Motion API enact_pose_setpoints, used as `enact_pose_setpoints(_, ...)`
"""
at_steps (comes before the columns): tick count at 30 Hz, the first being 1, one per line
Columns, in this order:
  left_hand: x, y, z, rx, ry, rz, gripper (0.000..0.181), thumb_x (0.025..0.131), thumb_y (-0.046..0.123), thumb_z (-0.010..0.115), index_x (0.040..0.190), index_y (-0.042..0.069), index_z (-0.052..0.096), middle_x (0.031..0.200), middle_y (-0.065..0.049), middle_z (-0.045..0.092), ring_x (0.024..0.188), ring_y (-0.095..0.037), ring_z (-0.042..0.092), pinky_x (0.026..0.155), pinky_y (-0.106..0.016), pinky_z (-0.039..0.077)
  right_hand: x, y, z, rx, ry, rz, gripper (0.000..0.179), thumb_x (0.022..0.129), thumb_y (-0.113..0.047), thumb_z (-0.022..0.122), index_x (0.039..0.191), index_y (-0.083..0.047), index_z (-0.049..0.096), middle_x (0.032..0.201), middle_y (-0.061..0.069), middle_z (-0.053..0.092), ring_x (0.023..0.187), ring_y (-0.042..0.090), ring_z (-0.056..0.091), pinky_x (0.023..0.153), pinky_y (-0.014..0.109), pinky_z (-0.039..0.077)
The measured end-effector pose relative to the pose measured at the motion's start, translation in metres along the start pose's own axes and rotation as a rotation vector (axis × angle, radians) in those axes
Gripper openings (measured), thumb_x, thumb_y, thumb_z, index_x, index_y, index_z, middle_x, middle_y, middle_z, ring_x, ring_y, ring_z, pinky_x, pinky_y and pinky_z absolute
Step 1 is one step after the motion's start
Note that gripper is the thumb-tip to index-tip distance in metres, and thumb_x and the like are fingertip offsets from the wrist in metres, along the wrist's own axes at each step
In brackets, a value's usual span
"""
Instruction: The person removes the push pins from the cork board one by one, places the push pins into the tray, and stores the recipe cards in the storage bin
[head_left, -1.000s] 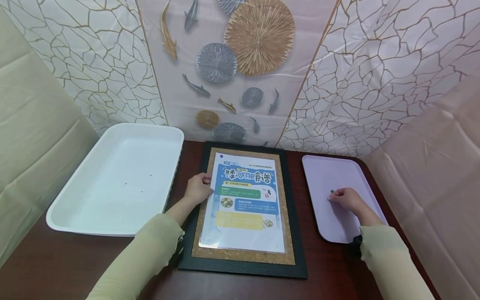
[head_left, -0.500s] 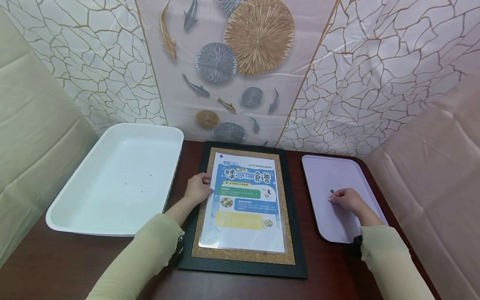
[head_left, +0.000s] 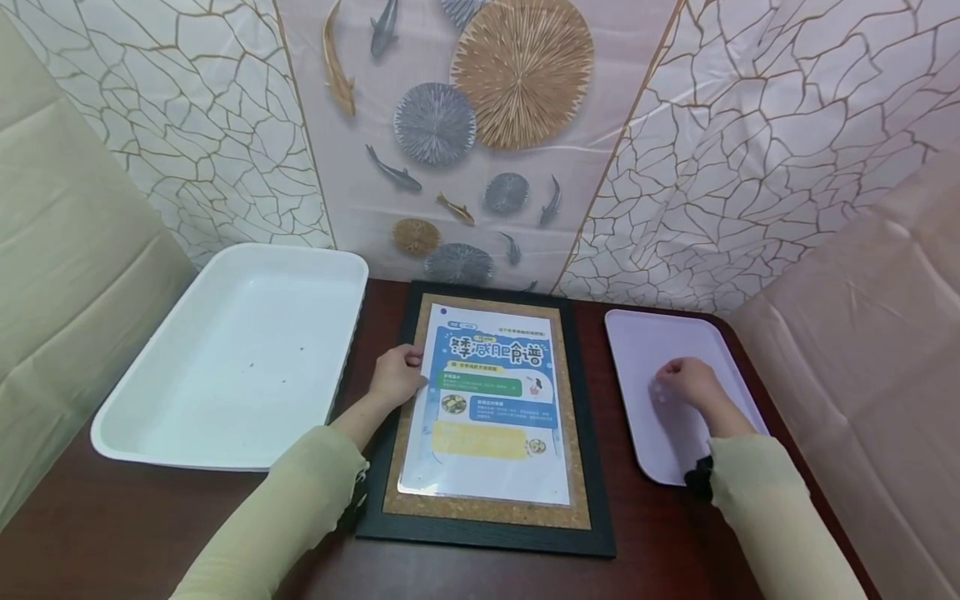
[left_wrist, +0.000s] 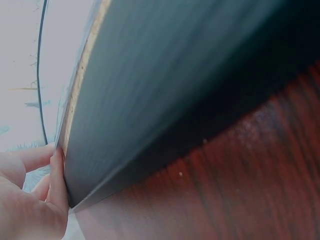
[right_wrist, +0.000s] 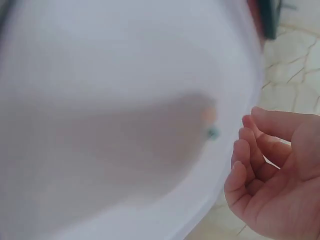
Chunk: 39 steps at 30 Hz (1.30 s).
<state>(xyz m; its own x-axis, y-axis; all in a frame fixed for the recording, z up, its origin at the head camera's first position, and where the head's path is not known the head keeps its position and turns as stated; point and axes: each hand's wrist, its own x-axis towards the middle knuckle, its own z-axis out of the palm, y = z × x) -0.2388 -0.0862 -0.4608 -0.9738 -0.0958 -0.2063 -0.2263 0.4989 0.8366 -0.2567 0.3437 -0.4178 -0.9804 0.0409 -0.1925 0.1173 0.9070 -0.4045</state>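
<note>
Nearest: brown bench (head_left: 465, 579); pale sleeves (head_left: 285, 500) at the board's 8 and 4 o'clock, black item (head_left: 700, 477) at the right cuff. Middle of bench: black-framed corkboard (head_left: 487, 535), printed sheet (head_left: 491, 408) flat on the cork, blue title at its 12. Left hand (head_left: 396, 375) at the sheet's 10 o'clock side, fingers bent, tips on the edge; can't tell if it pinches the edge or just rests there. Purple pin (head_left: 443, 311) in the sheet's 11 o'clock corner. At the board's 3 o'clock, lilac tray (head_left: 652, 333). Right hand (head_left: 686, 382) over the tray's middle, fingers curled, thumb and index tips close together; can't tell if anything is between them. Right wrist view: orange bit (right_wrist: 209, 115) and green bit (right_wrist: 213, 132), both blurred, seen against the tray near the fingertips. At the board's 9 o'clock, white tray (head_left: 225, 333), few dark specks (head_left: 302, 348) inside. Farthest, at 12: backdrop (head_left: 521, 75), fish and discs, crackle lines both sides.
</note>
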Motion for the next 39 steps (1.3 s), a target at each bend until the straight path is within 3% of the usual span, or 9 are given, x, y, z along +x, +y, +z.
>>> enact_pose_setpoints(7,0.001,-0.004,-0.002,0.01,0.019,-0.01,0.042,0.084,0.003,0.064,0.125,0.003,0.055,0.116,-0.015,0.059,0.104,-0.027,0.058,0.091,-0.038,0.052,0.035,-0.076,0.016,0.043,0.001,-0.129,0.027,0.089,-0.016,0.054,0.096,0.008,0.063,0.091,0.02,0.063,0.077,0.023,0.053,0.065,0.029,0.042)
enact_pose_setpoints(15,0.001,-0.003,0.002,0.01,0.025,0.004,0.04,0.083,0.002,0.064,0.123,0.002,0.056,0.113,-0.015,0.06,0.102,-0.027,0.058,0.09,-0.038,0.052,0.062,-0.17,0.05,0.127,-0.072,-0.09,0.023,0.091,-0.017,0.055,0.105,0.0,0.063,0.104,0.016,0.06,0.091,0.025,0.053,0.078,0.036,0.046)
enact_pose_setpoints(20,0.002,-0.002,0.002,0.013,0.034,0.001,0.04,0.083,0.002,0.065,0.122,0.002,0.057,0.111,-0.014,0.06,0.101,-0.026,0.058,0.09,-0.037,0.052,0.072,-0.214,0.072,0.185,-0.106,-0.105,0.02,0.091,-0.017,0.058,0.105,-0.004,0.063,0.106,0.013,0.061,0.096,0.024,0.054,0.086,0.037,0.046)
enact_pose_setpoints(25,0.003,-0.004,0.004,0.016,0.041,-0.012,0.041,0.083,0.003,0.065,0.123,0.004,0.057,0.11,-0.012,0.061,0.1,-0.024,0.058,0.09,-0.036,0.052,0.082,-0.237,0.095,0.22,-0.128,-0.154,0.023,0.091,-0.019,0.059,0.108,-0.004,0.061,0.108,0.013,0.061,0.097,0.025,0.055,0.09,0.038,0.046)
enact_pose_setpoints(31,0.003,-0.004,0.005,0.005,0.03,-0.005,0.041,0.082,0.003,0.065,0.123,0.004,0.058,0.109,-0.011,0.061,0.099,-0.023,0.057,0.09,-0.036,0.051,0.091,-0.25,0.121,0.247,-0.152,-0.206,0.029,0.09,-0.018,0.06,0.114,-0.002,0.058,0.115,0.016,0.059,0.105,0.027,0.055,0.097,0.04,0.043)
enact_pose_setpoints(39,0.007,-0.004,0.0,0.036,0.034,0.002,0.041,0.082,0.003,0.065,0.122,0.005,0.059,0.106,-0.01,0.062,0.095,-0.022,0.058,0.087,-0.035,0.051,0.098,-0.27,0.133,0.156,-0.162,-0.27,0.033,0.092,-0.019,0.057,0.122,-0.006,0.056,0.126,0.014,0.057,0.116,0.029,0.053,0.104,0.043,0.039)
